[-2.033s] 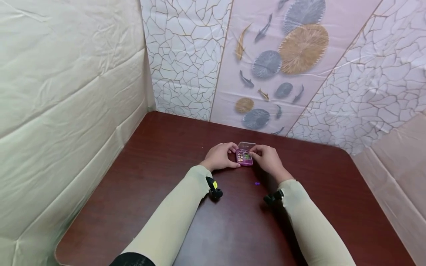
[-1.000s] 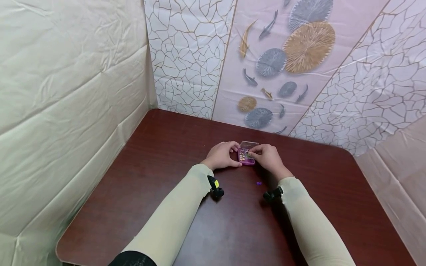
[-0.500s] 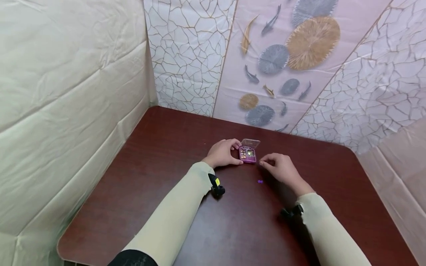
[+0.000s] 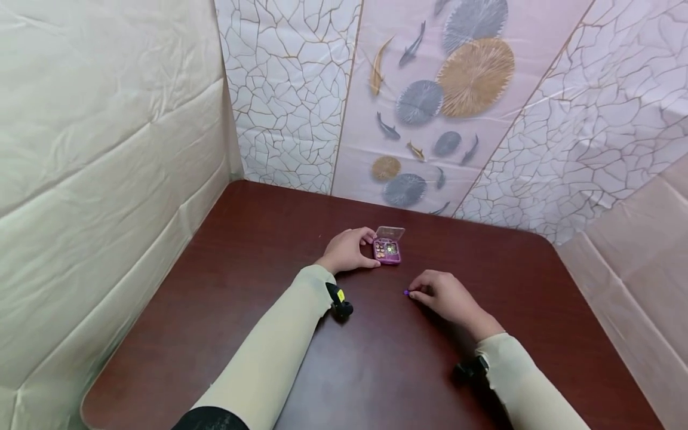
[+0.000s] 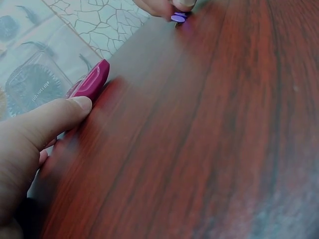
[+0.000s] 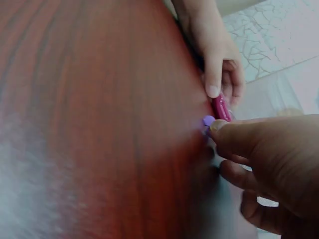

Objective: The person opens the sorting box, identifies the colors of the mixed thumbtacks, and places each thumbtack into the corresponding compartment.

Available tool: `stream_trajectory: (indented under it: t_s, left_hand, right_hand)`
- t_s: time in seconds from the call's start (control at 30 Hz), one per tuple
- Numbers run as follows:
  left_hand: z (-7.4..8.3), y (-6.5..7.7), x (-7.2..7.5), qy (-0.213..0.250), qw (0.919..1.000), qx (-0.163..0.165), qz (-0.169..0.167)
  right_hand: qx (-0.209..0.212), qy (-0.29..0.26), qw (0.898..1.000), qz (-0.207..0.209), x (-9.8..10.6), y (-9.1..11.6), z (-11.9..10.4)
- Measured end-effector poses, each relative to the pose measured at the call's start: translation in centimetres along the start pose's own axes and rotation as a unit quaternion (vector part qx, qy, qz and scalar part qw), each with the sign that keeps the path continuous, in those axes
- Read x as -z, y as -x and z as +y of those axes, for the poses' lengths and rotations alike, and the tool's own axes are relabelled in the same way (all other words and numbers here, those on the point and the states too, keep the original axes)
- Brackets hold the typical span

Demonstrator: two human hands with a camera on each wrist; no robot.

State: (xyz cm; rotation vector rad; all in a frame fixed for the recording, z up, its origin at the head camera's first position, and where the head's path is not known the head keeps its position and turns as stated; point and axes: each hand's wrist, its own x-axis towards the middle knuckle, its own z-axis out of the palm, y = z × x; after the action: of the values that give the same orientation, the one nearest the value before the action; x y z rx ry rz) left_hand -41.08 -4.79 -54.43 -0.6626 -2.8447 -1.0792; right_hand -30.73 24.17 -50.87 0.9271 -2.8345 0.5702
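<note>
A small purple-pink compartment box (image 4: 387,260) stands on the table with its clear lid (image 4: 390,233) raised. Small gold, green and pale pieces lie inside it. My left hand (image 4: 346,249) holds the box from its left side, thumb at the near corner and fingers at the far one; the left wrist view shows the thumb against the box's side wall (image 5: 94,82). To the right and nearer me, my right hand (image 4: 443,294) pinches a small purple push pin (image 6: 208,120) between thumb and forefinger, close over the table. Its flat round head (image 5: 178,18) faces the left wrist view.
The dark red-brown wooden table (image 4: 258,239) has rounded corners. Patterned cloth (image 4: 295,107) hangs behind its far edge, and a plain cream cloth (image 4: 107,149) hangs on the left. Dark camera mounts sit on both wrists.
My right hand has left the box's compartments, moved right and towards me, and taken hold of the purple push pin that lay on the table. My left hand has stayed at the box.
</note>
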Motion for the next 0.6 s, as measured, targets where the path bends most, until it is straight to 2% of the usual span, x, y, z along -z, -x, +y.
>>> stream_trajectory:
  t_s: [0.2,0.33,0.4,0.6]
  left_hand:
    - [-0.4,0.1,-0.4,0.001,1.0,-0.003,0.004]
    - [-0.5,-0.2,-0.3,0.002,1.0,-0.005,0.004]
    - [-0.4,-0.3,-0.2,0.002,1.0,-0.005,0.004]
    - [-0.4,-0.1,-0.2,0.004,1.0,-0.005,0.003]
  right_hand:
    - [0.064,0.066,0.995,0.048,-0.7,0.7,-0.3]
    - [0.098,0.077,0.99,0.068,-0.4,1.0,0.1]
    - [0.094,0.064,0.991,0.07,-0.3,1.1,0.2]
    - [0.041,0.013,0.997,0.057,-0.2,1.3,0.1]
